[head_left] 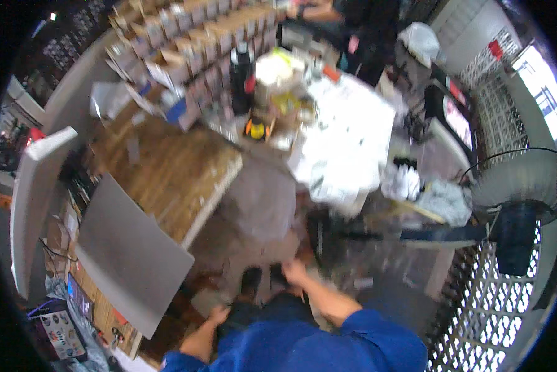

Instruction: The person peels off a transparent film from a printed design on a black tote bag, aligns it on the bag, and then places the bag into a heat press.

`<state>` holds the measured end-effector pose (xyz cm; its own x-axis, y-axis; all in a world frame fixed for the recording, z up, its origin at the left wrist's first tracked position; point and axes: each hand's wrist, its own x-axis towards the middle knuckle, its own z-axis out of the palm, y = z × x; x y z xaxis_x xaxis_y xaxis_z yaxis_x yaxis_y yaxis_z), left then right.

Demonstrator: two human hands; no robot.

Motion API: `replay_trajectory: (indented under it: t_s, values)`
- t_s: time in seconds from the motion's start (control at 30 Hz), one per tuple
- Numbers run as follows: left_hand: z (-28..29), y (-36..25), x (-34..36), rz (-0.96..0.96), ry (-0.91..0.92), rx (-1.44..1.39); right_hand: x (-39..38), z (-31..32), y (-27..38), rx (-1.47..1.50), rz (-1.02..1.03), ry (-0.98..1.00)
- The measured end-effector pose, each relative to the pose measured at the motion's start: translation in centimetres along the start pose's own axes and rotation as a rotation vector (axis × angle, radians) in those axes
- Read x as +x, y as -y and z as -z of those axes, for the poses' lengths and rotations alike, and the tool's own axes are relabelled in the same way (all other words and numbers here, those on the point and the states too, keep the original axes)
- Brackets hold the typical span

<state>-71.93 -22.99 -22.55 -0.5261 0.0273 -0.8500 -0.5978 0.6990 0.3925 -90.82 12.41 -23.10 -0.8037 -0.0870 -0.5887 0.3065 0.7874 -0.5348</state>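
Observation:
My left hand hangs low at the bottom centre, beside my dark-clad legs and below a large grey sheet lying on a wooden bench at the left. My right hand reaches forward over the floor, close to my dark shoes. Both hands are blurred, and I cannot make out their fingers or anything in them. A bare wooden tabletop stands ahead to the left, above both hands.
Stacked small boxes, a dark cylinder and a paper-covered table are ahead. A co-worker's arm shows at the top. A standing fan and lattice wall are right. A white board stands left.

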Motion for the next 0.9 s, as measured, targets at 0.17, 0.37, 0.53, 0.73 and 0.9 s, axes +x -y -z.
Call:
replay_trajectory:
  t_s: [0.17, 0.37, 0.53, 0.73, 0.9]
  values:
    - [-6.0, 10.2, -14.2, 0.47, -0.789, -0.259, -4.4, 1.2, -11.8, -0.265, 0.178, 0.409]
    - [-10.5, -0.6, -29.4, 0.748, -1.268, -0.733, 10.5, 10.9, -5.7, -1.146, 0.939, 0.652]
    - [-16.7, -4.0, -37.3, 1.137, -1.282, -0.811, -6.9, 26.2, 30.5, 0.373, 0.604, 1.047]
    - [-29.4, -5.5, -47.2, 1.707, -1.121, -1.114, -28.7, 37.6, 61.6, -0.036, 1.718, -0.001]
    - [-35.9, -3.0, -49.2, 1.723, -1.541, -0.859, -34.2, 19.0, 65.2, -0.313, 1.86, 0.224]
